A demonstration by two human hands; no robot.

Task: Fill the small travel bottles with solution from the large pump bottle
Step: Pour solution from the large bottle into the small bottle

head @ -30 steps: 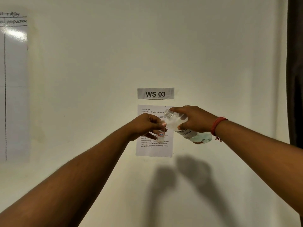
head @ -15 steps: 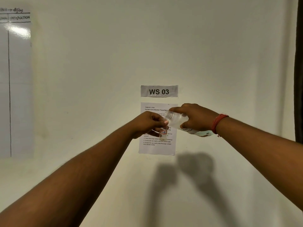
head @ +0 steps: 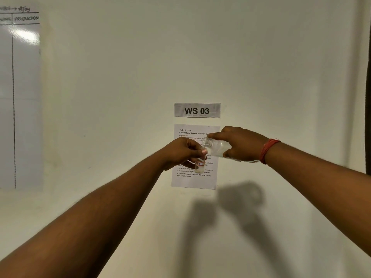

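Observation:
My left hand (head: 181,152) grips a small clear travel bottle (head: 200,165) by its top, holding it upright; it bears a red-framed label and a little liquid shows at its bottom. My right hand (head: 242,146) holds the large clear bottle (head: 215,147) tipped nearly level, its open threaded mouth pointing left and just above the small bottle's top. No pump or cap is on the large bottle. Its rear half is hidden behind my right hand. Both arms are stretched out in front of a pale wall.
On the wall behind the hands hangs a "WS 03" sign (head: 197,110) above a printed instruction sheet (head: 192,181). A whiteboard chart (head: 20,97) is at far left, and a dark vertical edge (head: 368,97) at far right. Shadows of both hands fall below the sheet.
The large bottle has tipped from a downward-sloping rear to nearly level, bringing its mouth closer over the small bottle. Both hands rose slightly in view.

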